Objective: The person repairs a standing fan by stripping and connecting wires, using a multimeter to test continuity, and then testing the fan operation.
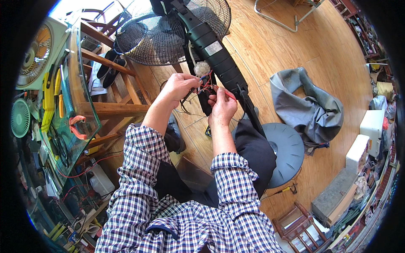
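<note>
A black stand fan lies across my lap with its housing opened, its wire cage [147, 46] farthest from me and its long black body [219, 59] slanting toward my right knee. Thin red, blue and white wires [206, 80] come out of the opening beside a whitish rounded part [201, 68]. My left hand [179, 89] is closed at these wires, its fingertips pinching something dark, with a black cable hanging below. My right hand [222, 107] grips a slim red test probe [230, 95], its tip near the wires. Fingers hide the exact contact points.
The fan's round dark base [284, 154] sits by my right knee, near a grey cloth [310, 103] on the wooden floor. To the left, a glass-topped table [90, 122] holds tools, including an orange clamp [78, 127]. Boxes and a small wooden chair [298, 227] stand at right.
</note>
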